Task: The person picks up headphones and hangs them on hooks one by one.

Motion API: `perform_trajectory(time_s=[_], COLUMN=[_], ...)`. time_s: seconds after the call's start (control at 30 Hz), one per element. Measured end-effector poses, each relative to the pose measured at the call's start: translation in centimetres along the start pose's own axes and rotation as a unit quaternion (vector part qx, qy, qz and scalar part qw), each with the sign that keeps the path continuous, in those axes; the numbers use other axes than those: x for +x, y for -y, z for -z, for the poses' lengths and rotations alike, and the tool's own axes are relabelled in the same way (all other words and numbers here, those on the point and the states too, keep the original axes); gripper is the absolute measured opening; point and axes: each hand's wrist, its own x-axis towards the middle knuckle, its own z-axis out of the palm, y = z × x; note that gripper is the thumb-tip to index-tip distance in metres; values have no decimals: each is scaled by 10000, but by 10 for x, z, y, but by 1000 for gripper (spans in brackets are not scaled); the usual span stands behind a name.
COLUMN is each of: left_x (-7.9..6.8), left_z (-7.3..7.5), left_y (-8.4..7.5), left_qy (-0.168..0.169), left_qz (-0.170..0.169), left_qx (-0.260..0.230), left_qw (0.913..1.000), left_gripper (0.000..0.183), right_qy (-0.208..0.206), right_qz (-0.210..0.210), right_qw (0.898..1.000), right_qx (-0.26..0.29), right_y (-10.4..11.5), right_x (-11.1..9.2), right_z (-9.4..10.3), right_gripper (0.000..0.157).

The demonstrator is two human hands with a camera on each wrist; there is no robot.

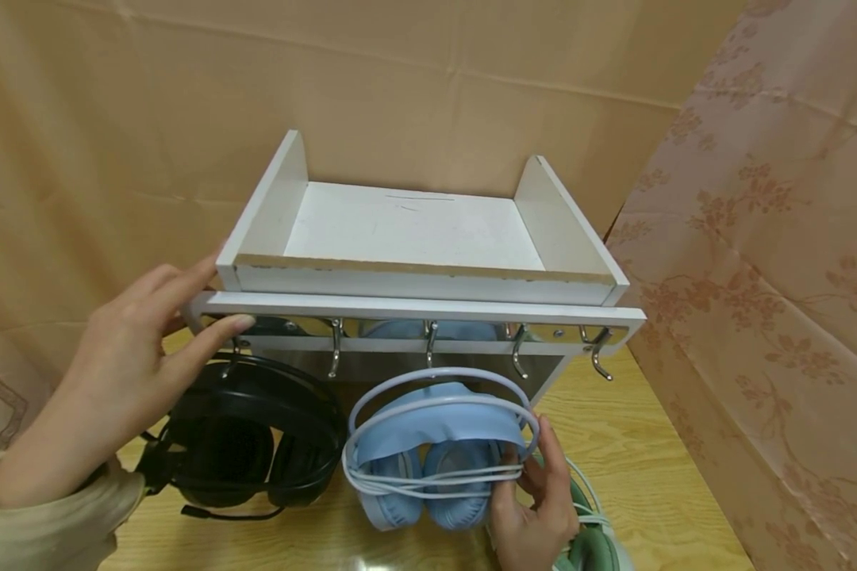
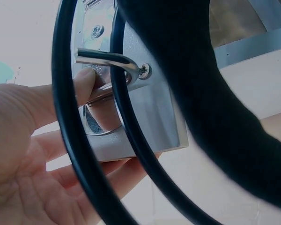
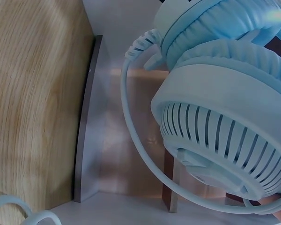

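My left hand (image 1: 128, 349) grips the left end of the white hook rail (image 1: 414, 305), thumb on the front and fingers behind. From the leftmost hook (image 2: 107, 61) hangs a black headset (image 1: 257, 396), its twin bands crossing the left wrist view. My right hand (image 1: 539, 507) holds light-blue headphones (image 1: 439, 420) by their right side, near the wrapped cable (image 1: 450, 480). Their headband is at the middle hook (image 1: 432, 341); whether it rests on the hook I cannot tell. In the right wrist view, a slotted earcup (image 3: 215, 126) fills the right side.
Behind the rail is a white shelf (image 1: 414, 226) with raised sides. Several metal hooks line the rail, one at its right end (image 1: 600, 353). Green headphones (image 1: 600, 547) lie on the wood-grain table (image 1: 657, 492), lower right. Patterned cloth (image 1: 778, 262) hangs at the right.
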Motion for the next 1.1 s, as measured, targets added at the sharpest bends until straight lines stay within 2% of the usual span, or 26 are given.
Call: perform_trajectory(time_s=[0.4,0.87,1.1], left_x=[0,0,0], left_z=[-1,-1,-1], left_y=[-1,-1,-1], left_qy=[-47,-119,-142], left_qz=[0,-54,-103], left_qx=[-87,-96,-18], left_qw=[10000,9999,9998], left_gripper=[66,63,60], right_qy=[187,299,408], right_qz=[-169,-89,-276], right_qw=[9984,9991,9977], right_qx=[-503,-303,-458], right_y=[-6,-14,-16], right_x=[-1,-2,-5], right_z=[1,-5,-8], right_gripper=[63,62,63])
